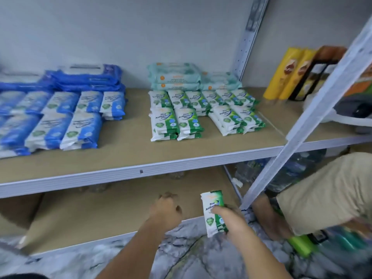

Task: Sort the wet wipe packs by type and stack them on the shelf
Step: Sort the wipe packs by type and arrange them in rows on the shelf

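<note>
Right hand (231, 221) grips a green wipe pack (212, 213) below the shelf (141, 158); left hand (167, 208), also below it, has curled fingers and holds nothing. Green stacks (175, 123) lie on the shelf.

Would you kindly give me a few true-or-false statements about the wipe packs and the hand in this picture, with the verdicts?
1. The right hand holds a green-and-white pack. True.
2. The blue packs lie to the right of the green packs on the shelf. False: the blue packs lie to the left of the green packs.
3. The pale teal packs are stacked behind the green packs. True.
4. The green-and-white pack already lies on the shelf with the others. False: it is held lower, below that shelf's front edge.
5. The yellow tubes sit among the blue packs. False: they are at the shelf's far right, apart from the packs.
</note>
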A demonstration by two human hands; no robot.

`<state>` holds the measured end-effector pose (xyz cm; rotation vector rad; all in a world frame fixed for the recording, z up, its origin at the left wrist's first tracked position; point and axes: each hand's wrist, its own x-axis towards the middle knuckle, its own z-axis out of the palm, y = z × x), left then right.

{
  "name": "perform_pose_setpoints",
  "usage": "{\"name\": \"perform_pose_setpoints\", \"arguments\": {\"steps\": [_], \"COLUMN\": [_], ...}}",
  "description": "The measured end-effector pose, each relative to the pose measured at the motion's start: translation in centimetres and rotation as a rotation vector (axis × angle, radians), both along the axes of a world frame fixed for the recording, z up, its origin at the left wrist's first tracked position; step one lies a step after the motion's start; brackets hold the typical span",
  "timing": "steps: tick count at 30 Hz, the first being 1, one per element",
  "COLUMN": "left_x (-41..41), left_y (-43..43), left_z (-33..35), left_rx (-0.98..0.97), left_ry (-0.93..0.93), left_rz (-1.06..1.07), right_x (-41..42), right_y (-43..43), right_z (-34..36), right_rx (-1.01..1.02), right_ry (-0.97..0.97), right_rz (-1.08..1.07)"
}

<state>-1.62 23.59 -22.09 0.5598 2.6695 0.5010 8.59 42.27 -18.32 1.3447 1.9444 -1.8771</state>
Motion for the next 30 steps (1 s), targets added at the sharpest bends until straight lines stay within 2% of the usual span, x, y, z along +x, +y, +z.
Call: {"name": "perform_pose_setpoints", "arguments": {"steps": [2, 8, 13, 16, 19, 23, 30], "left_x": [0.6, 2.2, 0.4, -1.1, -1.9, -3.4, -5.2], "left_y": [-0.1, -0.9, -2.7, -3.4, -3.1, -1.9, -0.5], "left_z": [4.0, 14.9, 19.2, 19.5, 19.6, 19.0, 18.0], "left_rx": [0.058, 0.305, 0.426, 0.371, 0.269, 0.205, 0.158], "left_ry": [0.043, 0.325, 0.525, 0.636, 0.669, 0.722, 0.67], "left_rz": [-0.036, -0.248, -0.254, -0.202, -0.1, -0.078, -0.012], "right_x": [0.6, 1.5, 0.5, -1.1, -3.3, -6.2, -8.4], "right_y": [-0.2, -0.1, 0.5, 0.9, 1.1, 1.3, 2.1], "right_z": [3.8, 12.7, 16.8, 17.7, 17.5, 17.2, 17.4], "right_rx": [0.018, 0.111, 0.124, 0.123, 0.135, 0.138, 0.199], "right_ry": [0.075, 0.291, 0.4, 0.445, 0.462, 0.43, 0.447], "right_rz": [0.019, 0.108, 0.112, 0.088, 0.07, 0.078, 0.036]}}
